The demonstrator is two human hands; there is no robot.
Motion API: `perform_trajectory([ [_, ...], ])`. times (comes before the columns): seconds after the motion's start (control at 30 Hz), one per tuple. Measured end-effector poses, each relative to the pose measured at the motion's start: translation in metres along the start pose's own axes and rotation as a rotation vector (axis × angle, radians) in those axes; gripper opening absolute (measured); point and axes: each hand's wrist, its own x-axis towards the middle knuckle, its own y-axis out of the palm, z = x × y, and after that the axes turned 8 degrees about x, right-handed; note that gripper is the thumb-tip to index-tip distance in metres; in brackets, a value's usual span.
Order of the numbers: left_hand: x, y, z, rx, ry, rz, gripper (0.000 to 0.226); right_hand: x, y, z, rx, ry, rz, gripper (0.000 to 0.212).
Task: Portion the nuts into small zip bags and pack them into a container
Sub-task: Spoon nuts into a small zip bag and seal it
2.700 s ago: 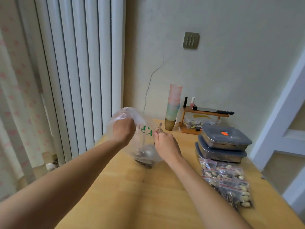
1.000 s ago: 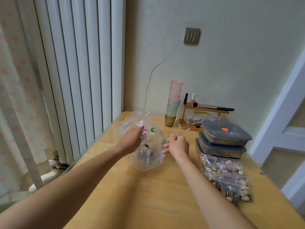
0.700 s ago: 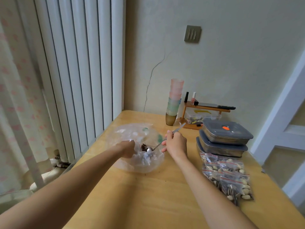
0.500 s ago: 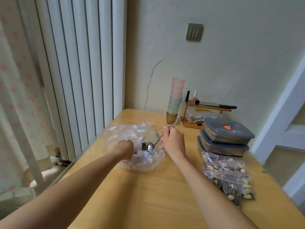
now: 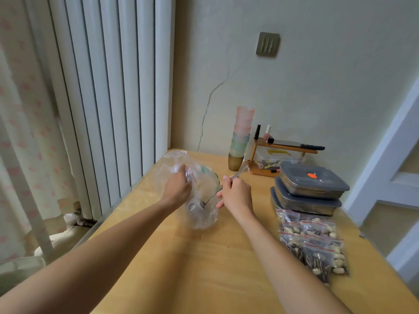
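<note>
While the left hand [image 5: 177, 188] grips a clear plastic bag [image 5: 199, 200] near the tabletop's [image 5: 204, 268] far left corner, the right hand [image 5: 235, 193] clasps a spoon [image 5: 223, 185] dipped inside — filled zip bags [image 5: 313, 243] lie along the right edge.

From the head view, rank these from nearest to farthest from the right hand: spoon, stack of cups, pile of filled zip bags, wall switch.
1. spoon: held in the right hand itself.
2. stack of cups: just beyond the hand, by the wall.
3. pile of filled zip bags: on the table to its right, nearer the camera.
4. wall switch: high on the wall.
</note>
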Motion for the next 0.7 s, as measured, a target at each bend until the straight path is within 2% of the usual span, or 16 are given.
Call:
perform_trajectory([
  [0.1,0.000,0.003,0.002,0.167,0.011,0.045,0.042,0.000,0.000,-0.003,0.013,0.019,-0.031,0.040],
  [0.2,0.001,0.005,0.017,0.371,-0.076,0.128,0.055,-0.001,-0.001,-0.003,-0.009,0.008,-0.074,0.041],
  [0.27,0.002,0.005,0.024,0.480,-0.107,0.272,0.049,-0.001,0.001,-0.002,-0.044,-0.012,-0.090,0.041],
  [0.33,0.000,0.004,0.027,0.546,-0.132,0.446,0.033,-0.001,0.002,-0.001,-0.064,-0.024,-0.084,0.042],
  [0.4,-0.003,0.004,0.028,0.566,-0.122,0.530,0.031,-0.002,0.005,0.001,-0.068,-0.030,-0.068,0.043],
  [0.7,-0.009,0.016,0.048,0.455,-0.106,0.466,0.032,-0.005,0.009,0.008,-0.034,-0.011,-0.020,0.041],
])
